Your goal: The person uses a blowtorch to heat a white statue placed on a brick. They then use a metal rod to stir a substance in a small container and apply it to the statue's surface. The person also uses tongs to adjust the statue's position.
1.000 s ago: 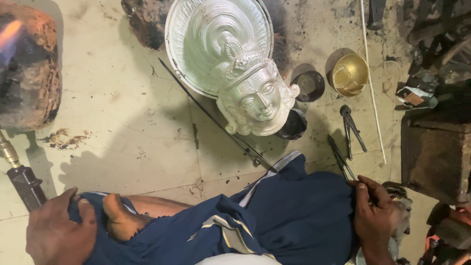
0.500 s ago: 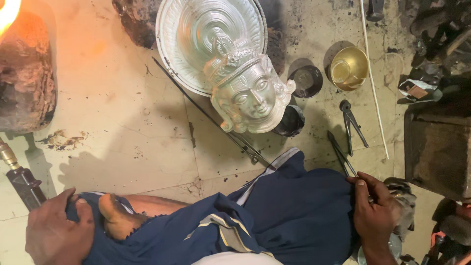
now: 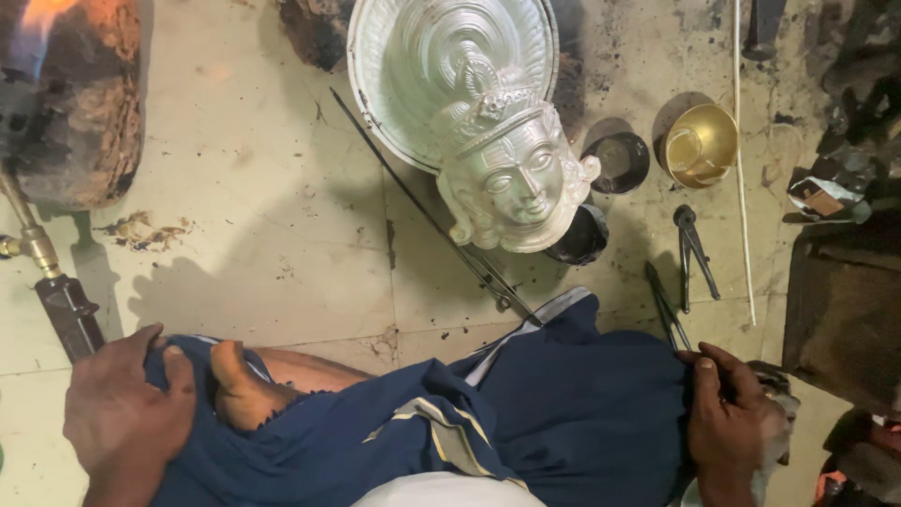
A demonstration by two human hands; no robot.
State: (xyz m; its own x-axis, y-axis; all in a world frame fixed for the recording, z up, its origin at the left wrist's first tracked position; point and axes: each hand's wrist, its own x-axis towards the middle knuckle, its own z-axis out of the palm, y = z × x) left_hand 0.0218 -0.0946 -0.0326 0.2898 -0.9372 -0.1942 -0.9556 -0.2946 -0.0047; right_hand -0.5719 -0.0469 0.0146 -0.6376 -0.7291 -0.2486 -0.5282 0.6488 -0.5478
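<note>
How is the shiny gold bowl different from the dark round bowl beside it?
The shiny gold metal bowl is bright yellow and reflective; the dark round bowl is blackish and dull. The gold bowl looks wider and lies nearer the thin white rod; the dark one lies beside the silver face mask. Both are round and rest on the floor.

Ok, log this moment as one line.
left hand: on blue cloth | right hand: touching tweezers | silver mask: on floor

Stained tile floor, silver mask, brass bowl, pliers
</note>
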